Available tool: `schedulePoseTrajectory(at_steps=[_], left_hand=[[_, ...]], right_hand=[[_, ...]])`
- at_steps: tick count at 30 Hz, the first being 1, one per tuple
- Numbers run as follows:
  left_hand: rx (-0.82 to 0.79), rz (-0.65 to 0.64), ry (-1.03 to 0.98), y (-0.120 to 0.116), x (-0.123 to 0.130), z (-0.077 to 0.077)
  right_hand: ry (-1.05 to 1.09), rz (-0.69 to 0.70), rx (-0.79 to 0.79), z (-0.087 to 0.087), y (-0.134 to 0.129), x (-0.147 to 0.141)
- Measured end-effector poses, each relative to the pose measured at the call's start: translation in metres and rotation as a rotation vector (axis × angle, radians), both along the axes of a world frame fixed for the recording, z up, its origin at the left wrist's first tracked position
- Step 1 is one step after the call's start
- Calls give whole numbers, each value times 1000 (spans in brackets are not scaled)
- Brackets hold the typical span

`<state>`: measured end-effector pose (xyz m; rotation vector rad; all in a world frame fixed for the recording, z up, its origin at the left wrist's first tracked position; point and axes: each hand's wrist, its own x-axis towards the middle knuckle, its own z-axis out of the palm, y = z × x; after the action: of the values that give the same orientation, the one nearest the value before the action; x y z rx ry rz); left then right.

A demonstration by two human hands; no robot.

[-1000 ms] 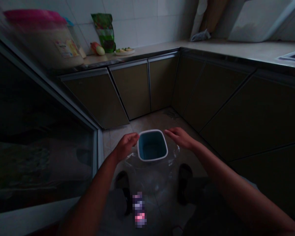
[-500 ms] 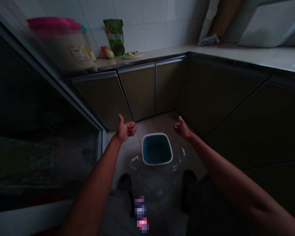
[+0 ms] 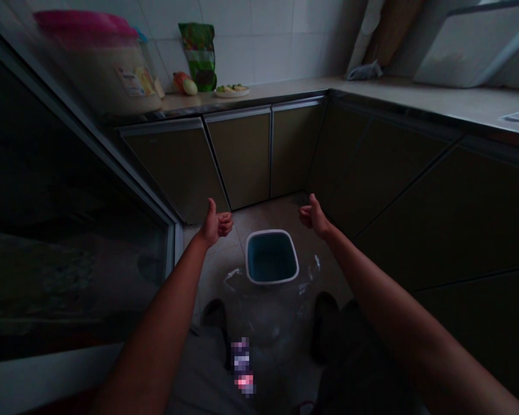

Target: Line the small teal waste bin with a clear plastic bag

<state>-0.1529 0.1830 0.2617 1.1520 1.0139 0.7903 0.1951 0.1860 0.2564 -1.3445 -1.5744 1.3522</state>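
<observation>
My left hand (image 3: pixel 217 222) is held out in the air with the thumb up and the fingers curled into a fist, nothing showing in it. Opposite it, my right hand (image 3: pixel 314 215) makes the same thumb-up fist, also with nothing visible inside. Between and a little below the two hands, a square bin (image 3: pixel 272 282) with a white rim and teal inside stands upright on the floor. Neither hand touches it. Clear crumpled plastic (image 3: pixel 268 314), like a thin bag, lies on the floor in front of the bin, between my feet.
Low cabinets (image 3: pixel 237 155) line the back and right. On the counter (image 3: pixel 294 86) stand a large pink-lidded container (image 3: pixel 99 75), a green packet (image 3: pixel 201 57) and a small plate of food (image 3: pixel 232 91). A glass door (image 3: pixel 90 173) is at the left. A blurred patch (image 3: pixel 242 366) covers something low down.
The whole view has shifted slightly, so things sit a bit higher and further left. Both hands keep the same thumb-up fists, and the bin stays where it was on the floor.
</observation>
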Motion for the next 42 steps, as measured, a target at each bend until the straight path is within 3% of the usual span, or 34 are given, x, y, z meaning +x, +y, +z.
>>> schedulePoseTrajectory(at_steps=[7,9,12,16,18,21,25,33,42], left_hand=[[31,83,-42,-9,-3,-4],[23,122,16,-12,0,-8],[37,134,238,-21,3,-20],[164,-94,657,-40,-2,-42],[102,-257,807,-48,-8,-53],[-55,-392,925,-55,-17,-68],[-9,-394,988,-56,-28,-82],[51,-393,1061,-52,-37,-88],[124,-489,1081,-55,-22,-93]], right_hand=[[0,-15,82,-7,-6,12],[-114,-48,142,-12,-8,15],[-475,-39,211,-26,-15,15],[-871,250,174,-58,-36,3],[-954,417,114,-76,-51,-6],[-1002,588,20,-97,-72,-16],[-1025,668,-22,-111,-89,-19],[-991,626,18,-124,-89,-19],[-977,744,-47,-122,-94,-22]])
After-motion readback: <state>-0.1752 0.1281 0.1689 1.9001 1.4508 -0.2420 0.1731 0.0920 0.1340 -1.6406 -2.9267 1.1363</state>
